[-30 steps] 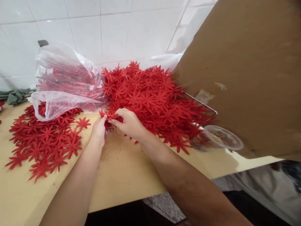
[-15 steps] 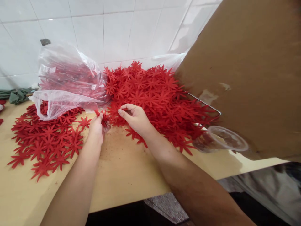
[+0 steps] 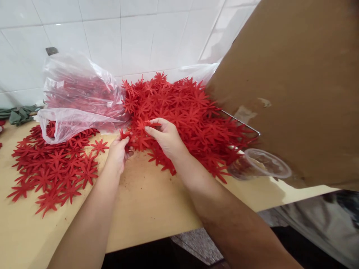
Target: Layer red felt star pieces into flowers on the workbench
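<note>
My left hand [image 3: 120, 150] is closed, with a red flower-shaped cutout [image 3: 123, 135] pinched between thumb and fingers. To its right, my right hand [image 3: 165, 135] is closed in a pinch at the front edge of a big heap of red flower cutouts [image 3: 179, 102]. Red petals show at its fingertips, so it seems to grip a cutout there, though red ones behind blur the outline. A single loose red cutout [image 3: 99, 146] lies flat left of my left hand. Farther left spreads a second pile of red cutouts [image 3: 57, 170].
A clear plastic bag [image 3: 81, 84] with red cutouts inside stands against the tiled wall [image 3: 101, 37]. A large cardboard box [image 3: 294, 93] fills the right side. Beside it a clear plastic tub [image 3: 266, 166] lies tipped. Green leaf shapes [image 3: 18, 115] sit on the table [image 3: 148, 209] at far left.
My right hand has moved slightly right and up, with red petals now at its fingertips. My left hand has shifted slightly right, still holding a cutout. The whole view has slid a little left.
</note>
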A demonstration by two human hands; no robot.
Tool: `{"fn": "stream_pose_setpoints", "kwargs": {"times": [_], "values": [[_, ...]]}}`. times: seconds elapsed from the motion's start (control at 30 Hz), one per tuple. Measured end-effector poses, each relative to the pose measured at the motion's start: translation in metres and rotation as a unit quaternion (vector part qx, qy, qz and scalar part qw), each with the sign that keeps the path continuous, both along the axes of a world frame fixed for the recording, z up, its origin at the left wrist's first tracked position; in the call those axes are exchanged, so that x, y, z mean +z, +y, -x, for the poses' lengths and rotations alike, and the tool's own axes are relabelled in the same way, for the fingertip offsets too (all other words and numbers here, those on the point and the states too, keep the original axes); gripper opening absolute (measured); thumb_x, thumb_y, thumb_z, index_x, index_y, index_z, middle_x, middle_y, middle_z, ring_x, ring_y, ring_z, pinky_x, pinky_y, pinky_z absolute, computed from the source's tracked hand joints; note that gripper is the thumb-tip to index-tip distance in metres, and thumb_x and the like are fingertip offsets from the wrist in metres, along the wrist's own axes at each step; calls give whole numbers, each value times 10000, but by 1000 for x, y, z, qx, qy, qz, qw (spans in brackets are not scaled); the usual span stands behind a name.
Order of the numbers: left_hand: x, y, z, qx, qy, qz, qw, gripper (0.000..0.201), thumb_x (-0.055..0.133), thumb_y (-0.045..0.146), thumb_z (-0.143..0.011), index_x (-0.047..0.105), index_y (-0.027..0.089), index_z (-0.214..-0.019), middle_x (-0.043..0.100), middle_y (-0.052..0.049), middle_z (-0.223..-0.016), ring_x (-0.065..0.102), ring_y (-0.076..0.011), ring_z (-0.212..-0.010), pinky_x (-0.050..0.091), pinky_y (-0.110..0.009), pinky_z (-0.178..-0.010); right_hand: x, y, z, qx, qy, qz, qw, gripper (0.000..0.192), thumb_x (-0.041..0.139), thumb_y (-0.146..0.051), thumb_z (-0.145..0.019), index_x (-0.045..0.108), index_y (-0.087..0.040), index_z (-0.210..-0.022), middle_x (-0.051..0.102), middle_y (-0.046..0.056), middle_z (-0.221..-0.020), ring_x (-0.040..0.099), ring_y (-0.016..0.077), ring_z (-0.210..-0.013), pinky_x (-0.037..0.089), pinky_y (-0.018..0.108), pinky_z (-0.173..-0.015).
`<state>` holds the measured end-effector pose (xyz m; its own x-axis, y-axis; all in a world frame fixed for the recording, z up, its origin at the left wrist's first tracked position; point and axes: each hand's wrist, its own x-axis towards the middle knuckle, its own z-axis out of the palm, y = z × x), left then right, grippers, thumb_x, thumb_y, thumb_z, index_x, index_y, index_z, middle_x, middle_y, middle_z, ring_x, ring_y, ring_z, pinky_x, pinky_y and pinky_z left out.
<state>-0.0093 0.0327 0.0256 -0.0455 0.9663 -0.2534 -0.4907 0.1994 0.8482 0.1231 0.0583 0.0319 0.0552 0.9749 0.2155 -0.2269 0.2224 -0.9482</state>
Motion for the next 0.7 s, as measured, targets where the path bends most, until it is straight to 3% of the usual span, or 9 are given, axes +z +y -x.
{"fn": "stream_pose_setpoints", "kwargs": {"times": [0.2, 0.4, 0.53, 0.7], "values": [[4, -6, -7, -11, 17, -22, 1000, 224, 684, 283, -617, 558, 170, -764, 475, 85, -481, 370, -18, -356, 299, -149, -386, 0, -3, 6, 28, -10, -12, 999, 249, 684, -375, -568, 533, -184, -623, 513, -66, -561, 443, 54, -521, 398, 223, -570], [2, -7, -8, 0, 44, -44, 998, 332, 746, 329, -527, 610, 164, -781, 622, 16, -615, 536, -78, -478, 373, -193, -448, -3, -6, 8, 66, -40, -7, 997, 355, 747, -397, -478, 501, -195, -634, 547, -54, -607, 499, 79, -564, 436, 251, -616], [4, -8, -10, 40, 22, -42, 998, 252, 726, 279, -552, 624, 146, -741, 622, 12, -585, 540, -86, -496, 394, -205, -493, -2, -8, 8, 97, -41, 4, 994, 365, 754, -408, -468, 519, -189, -641, 578, -45, -628, 523, 82, -579, 453, 258, -633], [8, -8, -11, 64, 2, -26, 998, 113, 658, 205, -625, 594, 134, -684, 526, 57, -469, 395, -30, -369, 291, -165, -406, 0, -7, 6, 101, -30, 16, 994, 347, 748, -410, -486, 532, -187, -641, 552, -55, -591, 494, 66, -532, 445, 229, -568]]}}
